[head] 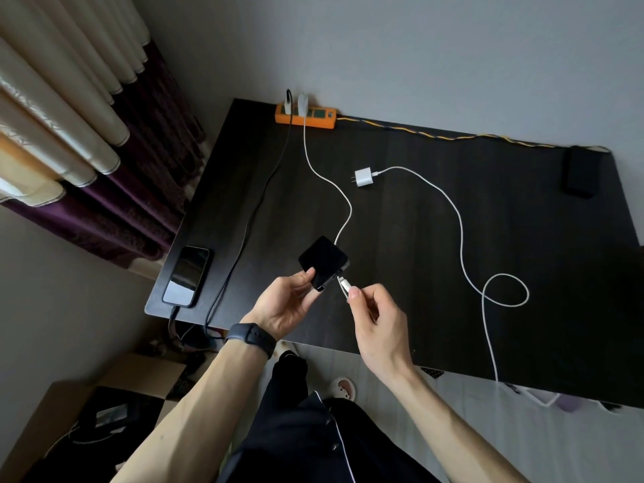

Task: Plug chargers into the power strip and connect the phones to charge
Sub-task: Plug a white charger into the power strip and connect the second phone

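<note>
- The left hand (291, 301) grips a glossy black phone (322, 261), lifted off the dark wood-grain desk (418, 238), well in front of the orange power strip (306, 116).
- The right hand (374, 313) pinches the white cable's connector (343, 285) at the phone's bottom edge; whether it is seated, I cannot tell.
- Left of the strip's line, a second flat phone (186, 275) lies on its black cable.
- A boxy white charger (363, 177) lies unplugged right of the strip.

No readable text or labels, seemingly, anywhere.
</note>
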{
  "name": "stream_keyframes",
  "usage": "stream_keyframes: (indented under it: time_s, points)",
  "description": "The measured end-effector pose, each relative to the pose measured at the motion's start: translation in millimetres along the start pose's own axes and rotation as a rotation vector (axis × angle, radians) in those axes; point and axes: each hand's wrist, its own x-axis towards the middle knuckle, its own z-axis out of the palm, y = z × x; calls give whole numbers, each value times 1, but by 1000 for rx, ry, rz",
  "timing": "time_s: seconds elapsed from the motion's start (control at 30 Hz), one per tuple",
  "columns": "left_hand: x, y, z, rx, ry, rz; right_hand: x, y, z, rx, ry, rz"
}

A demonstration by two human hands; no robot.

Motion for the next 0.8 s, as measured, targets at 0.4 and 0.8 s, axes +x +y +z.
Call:
stream_keyframes:
  time_s: [0.4, 0.8]
  points:
    - [-8, -13, 3, 18, 21, 17, -7, 8, 0, -75, -1, -56]
    - [-11, -15, 3, 52, 46, 72, -14, 9, 2, -23, 44, -85]
